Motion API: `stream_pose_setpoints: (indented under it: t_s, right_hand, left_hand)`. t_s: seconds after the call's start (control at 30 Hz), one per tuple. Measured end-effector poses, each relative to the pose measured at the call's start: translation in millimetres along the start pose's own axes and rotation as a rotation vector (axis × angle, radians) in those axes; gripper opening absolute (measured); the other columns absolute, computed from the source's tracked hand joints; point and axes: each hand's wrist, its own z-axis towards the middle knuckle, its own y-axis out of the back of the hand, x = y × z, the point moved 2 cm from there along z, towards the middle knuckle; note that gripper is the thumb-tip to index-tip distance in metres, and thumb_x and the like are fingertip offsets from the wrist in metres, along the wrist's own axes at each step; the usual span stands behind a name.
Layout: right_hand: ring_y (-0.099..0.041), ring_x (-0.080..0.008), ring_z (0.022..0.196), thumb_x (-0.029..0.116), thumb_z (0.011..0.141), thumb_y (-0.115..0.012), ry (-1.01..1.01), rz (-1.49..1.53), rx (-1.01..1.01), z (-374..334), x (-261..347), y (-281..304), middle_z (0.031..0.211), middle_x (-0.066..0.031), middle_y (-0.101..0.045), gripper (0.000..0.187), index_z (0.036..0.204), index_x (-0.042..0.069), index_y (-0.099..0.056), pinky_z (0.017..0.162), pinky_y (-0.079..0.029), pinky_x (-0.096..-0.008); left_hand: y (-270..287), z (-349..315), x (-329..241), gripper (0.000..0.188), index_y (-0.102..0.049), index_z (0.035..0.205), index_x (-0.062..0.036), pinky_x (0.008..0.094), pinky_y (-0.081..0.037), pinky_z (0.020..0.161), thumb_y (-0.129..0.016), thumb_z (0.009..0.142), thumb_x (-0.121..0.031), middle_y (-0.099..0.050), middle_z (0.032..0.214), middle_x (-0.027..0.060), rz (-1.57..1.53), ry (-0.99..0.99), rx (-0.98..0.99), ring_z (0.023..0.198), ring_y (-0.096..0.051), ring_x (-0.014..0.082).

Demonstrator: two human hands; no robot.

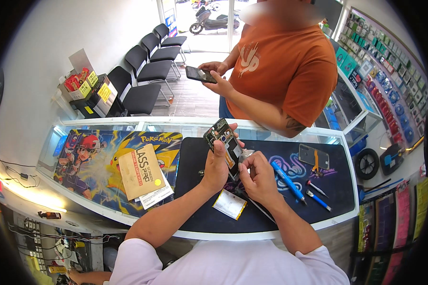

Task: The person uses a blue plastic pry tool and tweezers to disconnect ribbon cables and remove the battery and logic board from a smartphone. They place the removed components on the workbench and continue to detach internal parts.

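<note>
An opened phone (229, 151) with its inner parts bare is tilted above the black mat (195, 209). My left hand (217, 166) is closed round its edges, thumb on the near side. My right hand (259, 179) is pinched at the phone's right edge, beside a small greyish scrap (245, 154); what its fingers hold is not clear. Below my hands a flat silver battery (229, 204) with a yellow edge lies on the mat. To the right are a blue electric screwdriver (288, 182), a small screwdriver (317, 188) and a blue pen-like tool (318, 201).
A phone back panel (314, 156) with an orange strip lies at the mat's far right. On a colourful cartoon mat (88, 161) rest a brown envelope (140, 171) and white papers. Across the glass counter (176, 124), a person in an orange shirt (285, 71) holds a phone (201, 74).
</note>
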Motion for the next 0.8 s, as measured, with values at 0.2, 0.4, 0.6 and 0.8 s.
stream_pose_setpoints:
  t_s: [0.2, 0.4, 0.6, 0.8]
  right_hand:
    - [-0.046, -0.0121, 0.061, 0.002, 0.095, -0.071, 0.182, -0.082, -0.024, 3, 5, 6, 0.090, -0.0067, -0.053, 0.015, 0.093, 0.003, -0.056, 0.054, -0.035, -0.0291]
    - [-0.065, -0.0329, 0.078, -0.002, 0.088, -0.072, 0.142, -0.176, -0.008, 3, 10, 17, 0.091, -0.0161, -0.057, 0.015, 0.094, -0.001, -0.058, 0.077, -0.058, -0.0408]
    - [-0.067, -0.0336, 0.081, -0.003, 0.085, -0.073, 0.185, -0.297, -0.013, 6, 12, 24, 0.095, -0.0147, -0.058, 0.018, 0.096, 0.000, -0.059, 0.069, -0.055, -0.0421]
    - [-0.067, -0.0354, 0.078, -0.003, 0.083, -0.075, 0.213, -0.352, -0.077, 6, 7, 27, 0.096, -0.0136, -0.059, 0.021, 0.097, 0.002, -0.060, 0.065, -0.054, -0.0430]
  left_hand:
    - [-6, 1, -4, 0.092, -0.048, 0.154, -0.0007, 0.0326, -0.058, 0.097, -0.045, 0.103, -0.077, -0.059, 0.121, 0.0039, -0.135, 0.084, -0.003, 0.110, -0.065, 0.0145]
    - [-8, 0, -8, 0.092, -0.049, 0.154, -0.0008, 0.0309, -0.058, 0.095, -0.043, 0.103, -0.077, -0.062, 0.121, 0.0040, -0.108, 0.092, 0.033, 0.109, -0.066, 0.0141]
    - [-8, 1, -7, 0.094, -0.048, 0.154, 0.0001, 0.0349, -0.062, 0.095, -0.038, 0.103, -0.079, -0.061, 0.120, 0.0058, -0.071, 0.098, 0.057, 0.111, -0.068, 0.0162]
    - [-7, 0, -6, 0.095, -0.048, 0.154, -0.0002, 0.0326, -0.062, 0.094, -0.039, 0.103, -0.079, -0.062, 0.119, 0.0053, -0.071, 0.101, 0.052, 0.111, -0.069, 0.0156]
